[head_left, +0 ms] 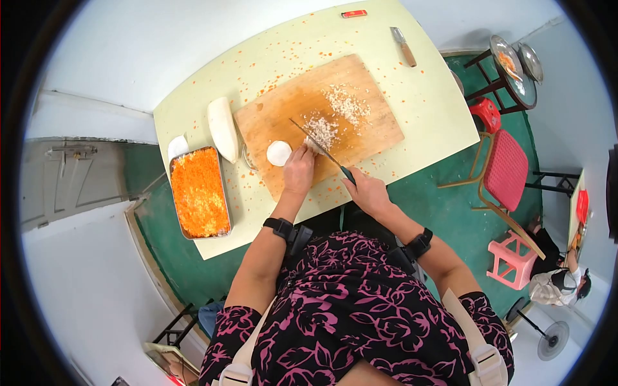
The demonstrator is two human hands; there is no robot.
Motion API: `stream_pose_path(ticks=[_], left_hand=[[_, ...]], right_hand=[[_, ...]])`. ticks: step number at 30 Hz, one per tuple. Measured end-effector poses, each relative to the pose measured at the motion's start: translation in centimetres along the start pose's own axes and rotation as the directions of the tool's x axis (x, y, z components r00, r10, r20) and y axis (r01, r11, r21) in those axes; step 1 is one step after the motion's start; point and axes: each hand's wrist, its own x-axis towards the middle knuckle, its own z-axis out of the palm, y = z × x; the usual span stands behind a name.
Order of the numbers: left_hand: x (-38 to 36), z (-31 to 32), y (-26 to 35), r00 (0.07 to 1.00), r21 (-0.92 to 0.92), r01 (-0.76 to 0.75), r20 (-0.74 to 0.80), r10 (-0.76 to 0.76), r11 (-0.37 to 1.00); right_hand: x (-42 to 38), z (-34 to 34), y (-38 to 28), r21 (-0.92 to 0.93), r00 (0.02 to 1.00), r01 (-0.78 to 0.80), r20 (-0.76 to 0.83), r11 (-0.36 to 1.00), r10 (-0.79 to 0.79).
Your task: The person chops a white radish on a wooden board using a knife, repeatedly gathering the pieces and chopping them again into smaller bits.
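A kitchen knife [320,147] is held in the right hand [370,193], whose fingers are closed around the dark handle; the blade is pointed toward the far left, across the near part of a wooden cutting board [380,128]. The left hand [299,168] is placed just left of the blade, its fingers bent and its fingertips set close beside the blade and the near heap of chopped white pieces [322,132]; whether anything is gripped by these fingers cannot be told. A second, looser heap [347,106] is spread on the board to the far right of the first. A round white piece [279,153] is found on the board, just left of the left hand. The board is laid at an angle on a pale yellow table [438,116], over which orange crumbs are scattered. To the left of the board, a long, thick white vegetable [222,128] is noted, and nearer, at the left edge, a metal tray [226,199] is filled with finely cut orange food [199,186], with paler yellow bits seen in it. At the far right of the table, another knife [403,46] with a wooden handle is left lying, and a small red object [354,13] is observed at the far edge.
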Motion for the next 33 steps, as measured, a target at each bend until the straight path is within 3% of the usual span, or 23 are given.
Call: stream_pose_path(ticks=[7,13,16,19,22,25,28,33], left_hand=[[0.2,0.2,0.4,0.999,-0.008,0.013,-0.037,-0.013,1.0],[0.4,0.1,0.3,0.998,0.038,0.047,0.031,-0.048,0.998],[0.2,0.1,0.2,0.999,-0.014,0.054,0.009,-0.054,0.998],[0.2,0.1,0.2,0.997,0.002,0.068,0.04,-0.068,0.998],[0.1,0.3,0.1,0.999,-0.011,0.038,0.02,-0.038,0.999],[0.0,0.3,0.1,0.998,-0.026,0.056,0.029,-0.056,0.998],[0.3,0.2,0.3,0.997,0.009,0.063,0.033,-0.063,0.998],[0.3,0.1,0.2,0.997,0.003,0.07,0.044,-0.07,0.998]], right_hand=[[0.1,-0.4,-1.2,0.021,0.997,0.016,-0.076,1.0,-0.014],[1.1,0.2,-1.2,-0.086,0.983,-0.095,0.151,0.992,0.107],[1.3,0.1,-2.1,-0.04,0.999,-0.039,-0.001,0.998,0.039],[1.7,1.0,-1.7,-0.047,0.993,-0.053,0.101,0.997,0.058],[2.1,1.0,-1.8,-0.122,0.992,-0.05,0.109,0.991,0.064],[1.8,0.8,-2.3,-0.003,0.999,-0.02,-0.026,1.0,0.02],[2.2,1.7,-1.5,-0.057,0.996,-0.059,0.07,0.997,0.063],[2.5,0.9,-1.8,-0.039,0.997,-0.05,0.052,0.998,0.052]])
